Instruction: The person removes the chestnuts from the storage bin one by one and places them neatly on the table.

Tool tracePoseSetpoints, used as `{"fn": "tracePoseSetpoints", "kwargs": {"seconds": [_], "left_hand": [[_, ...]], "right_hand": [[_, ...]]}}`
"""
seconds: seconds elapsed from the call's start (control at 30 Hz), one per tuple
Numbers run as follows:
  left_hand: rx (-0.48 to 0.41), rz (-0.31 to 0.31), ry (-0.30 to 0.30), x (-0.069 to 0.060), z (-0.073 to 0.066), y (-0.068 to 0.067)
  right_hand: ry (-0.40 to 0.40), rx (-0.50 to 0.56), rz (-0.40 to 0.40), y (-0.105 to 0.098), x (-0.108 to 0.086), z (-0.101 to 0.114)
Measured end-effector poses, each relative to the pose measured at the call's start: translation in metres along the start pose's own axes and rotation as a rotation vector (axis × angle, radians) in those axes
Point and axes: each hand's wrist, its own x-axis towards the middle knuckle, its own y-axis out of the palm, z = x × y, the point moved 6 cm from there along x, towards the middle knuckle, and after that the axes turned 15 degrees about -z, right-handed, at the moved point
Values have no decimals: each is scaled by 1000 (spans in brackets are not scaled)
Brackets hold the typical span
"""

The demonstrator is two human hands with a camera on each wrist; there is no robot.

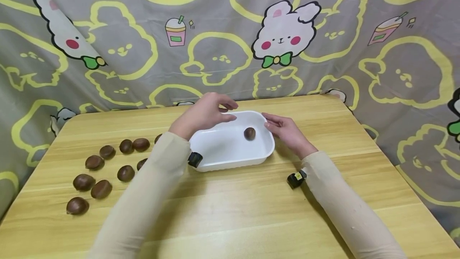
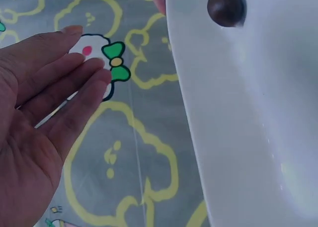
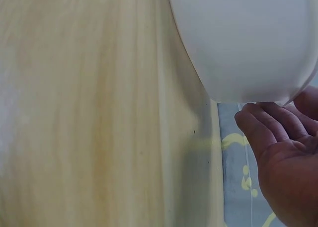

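Note:
A white plastic tray (image 1: 230, 162) rests near the far side of the table, with one brown chestnut (image 1: 249, 133) inside toward its right end. My left hand (image 1: 205, 114) hovers over the tray's far left rim. Its fingers are spread from the thumb, and the palm is bare in the left wrist view. At the tray's right end is my right hand (image 1: 287, 131), fingers extended by the outer wall and thumb at the rim. In the right wrist view, these fingers (image 3: 258, 125) lie close against the tray's end; their exact contact is partly hidden.
Several loose chestnuts (image 1: 102, 189) lie in two rough rows left of the tray, some partly covered by my left sleeve. The wooden table (image 1: 251, 219) ends just beyond the tray, where a patterned curtain (image 1: 219, 15) hangs. Small black cameras (image 1: 296, 179) sit at both wrists.

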Motion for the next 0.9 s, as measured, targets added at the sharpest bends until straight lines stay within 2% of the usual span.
{"fn": "tracePoseSetpoints", "kwargs": {"seconds": [0.2,0.47,0.6,0.77,0.9], "left_hand": [[30,66,-13,12,0,16],[114,184,24,24,6,40],[121,234,32,30,7,54],[118,281,30,33,11,71],[122,294,39,36,13,80]], "right_hand": [[5,1,6,0,0,-1],[3,-5,-2,-1,0,0],[-1,-3,-9,-3,0,0],[-3,4,-11,-2,-1,-1],[-3,4,-7,-1,0,-2]]}}
